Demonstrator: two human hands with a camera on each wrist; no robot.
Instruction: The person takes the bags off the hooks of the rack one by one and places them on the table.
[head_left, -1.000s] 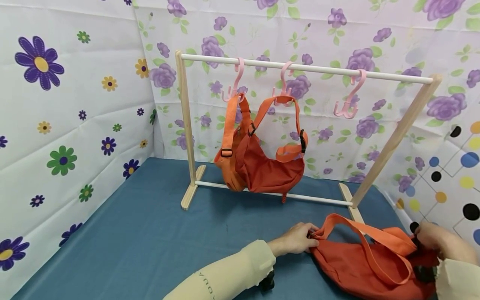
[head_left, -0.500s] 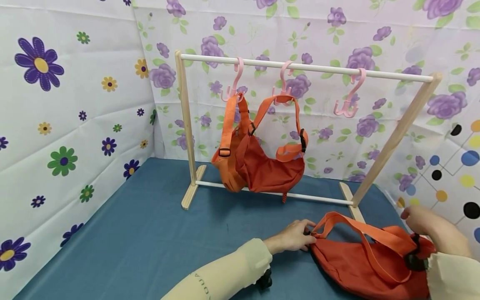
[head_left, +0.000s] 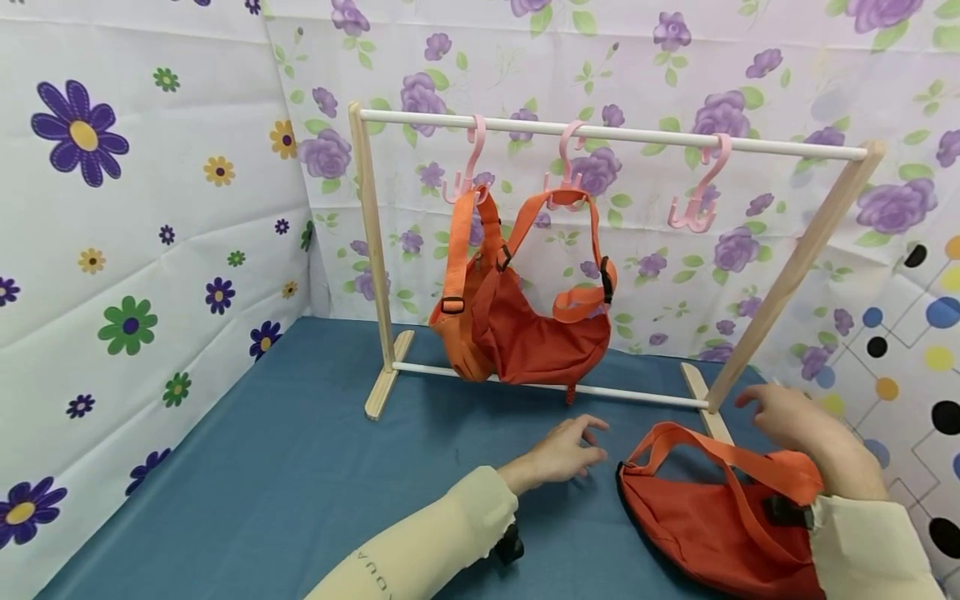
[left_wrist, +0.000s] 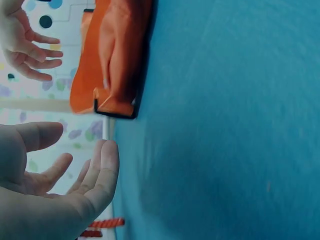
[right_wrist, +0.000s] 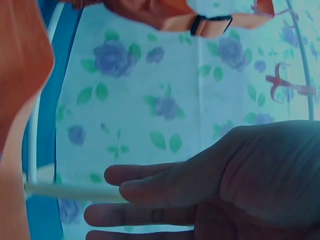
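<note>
Both hands are off the bag and well apart from each other. The left hand (head_left: 566, 450) hangs just left of the red sling bag (head_left: 697, 525), fingers spread, palm holding nothing. Over on the right, the right hand (head_left: 798, 417) is up above the bag's far right side, fingers reaching left, and it grips nothing either. The bag itself lies near right, its orange strap (head_left: 761, 463) looped on top.

And there's the change: half a second ago the left hand had the bag's left end; now it's let go and slid left. The right hand has swung left and farther in, while the bag lies almost where it did.

Underneath, blue cloth (head_left: 285, 500). Beyond stands the wooden-ended rack (head_left: 798, 271), an orange bag (head_left: 461, 342) and a dark-red bag (head_left: 543, 337) hanging left of a bare pink hook (head_left: 708, 178). Purple-flowered fabric (head_left: 495, 67) covers the far wall.
</note>
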